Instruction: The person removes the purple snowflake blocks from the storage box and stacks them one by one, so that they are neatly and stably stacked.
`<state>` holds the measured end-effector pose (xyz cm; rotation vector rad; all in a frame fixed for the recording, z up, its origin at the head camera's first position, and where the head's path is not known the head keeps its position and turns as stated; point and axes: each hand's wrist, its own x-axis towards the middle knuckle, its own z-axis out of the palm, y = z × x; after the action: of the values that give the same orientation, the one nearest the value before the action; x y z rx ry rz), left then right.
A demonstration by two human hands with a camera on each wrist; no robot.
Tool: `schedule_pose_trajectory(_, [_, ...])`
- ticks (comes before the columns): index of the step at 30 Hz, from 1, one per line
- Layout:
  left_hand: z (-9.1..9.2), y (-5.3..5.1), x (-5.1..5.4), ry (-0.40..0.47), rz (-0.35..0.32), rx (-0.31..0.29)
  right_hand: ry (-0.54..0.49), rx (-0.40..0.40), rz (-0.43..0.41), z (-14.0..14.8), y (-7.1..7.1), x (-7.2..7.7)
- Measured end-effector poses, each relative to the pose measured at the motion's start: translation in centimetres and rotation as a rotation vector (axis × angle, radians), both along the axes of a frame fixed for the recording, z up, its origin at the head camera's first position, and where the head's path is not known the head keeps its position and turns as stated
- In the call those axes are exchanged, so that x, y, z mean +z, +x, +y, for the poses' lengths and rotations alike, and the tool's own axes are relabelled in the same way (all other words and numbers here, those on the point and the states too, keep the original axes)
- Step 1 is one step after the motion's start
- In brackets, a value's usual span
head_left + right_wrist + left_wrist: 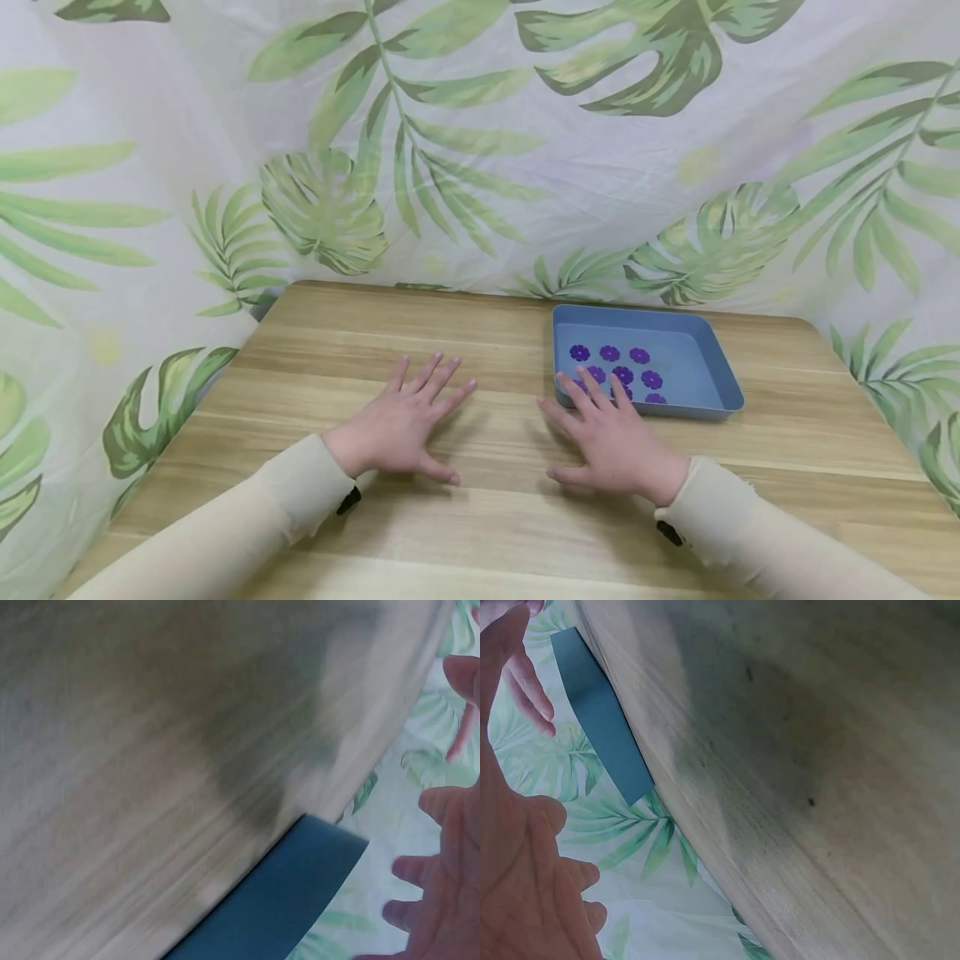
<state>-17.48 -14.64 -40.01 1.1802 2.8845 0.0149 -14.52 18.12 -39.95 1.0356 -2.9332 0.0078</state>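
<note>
Both hands hover palm down above the wooden table with fingers spread, and neither holds anything. My left hand (397, 423) is left of the middle, its shadow falling on the wood. Over the near left corner of a blue tray (693, 367) reaches my right hand (615, 442), its fingertips hiding part of the rim. Several purple flower-shaped pieces (639, 356) lie in rows on the tray's floor, mostly toward its left side; some are partly behind the fingers. In the right wrist view the tray's outer wall (277, 892) shows beside the spread fingers (412, 870).
The wooden table (480, 533) stretches under both arms, its far edge against a leaf-patterned cloth (465, 150). This cloth also hangs at the left and right sides. The tray stands at the table's back right, with raised walls all round.
</note>
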Motion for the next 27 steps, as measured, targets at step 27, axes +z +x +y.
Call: schedule_pose_trajectory(27, [4.8, -4.2, 0.6, 0.227, -0.174, 0.066, -0.141, -0.328, -0.079, 9.0, -3.7, 1.7])
